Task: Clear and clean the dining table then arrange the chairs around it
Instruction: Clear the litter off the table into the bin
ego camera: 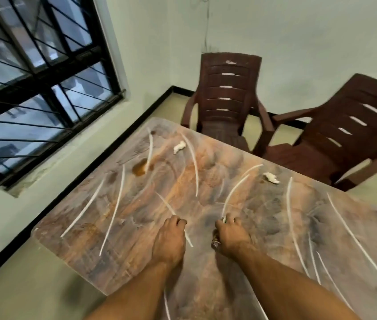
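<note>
Little looks done yet: toward the table's (72, 241) left edge a brown spill (142, 168) remains, with crumpled tissues near the far-left corner (179, 146) and the far edge (271, 177). Mid-table, the left hand (170, 239) is curled, seemingly empty; the right hand (232, 235) is closed around something small I cannot identify. Both chairs (226, 98) (344, 135) stand askew beyond the far edge, unarranged.

Brown-swirled dining table (206, 181) with a sauce stain (141, 168), two crumpled tissues (179, 146), two brown chairs (225, 98) behind.
</note>
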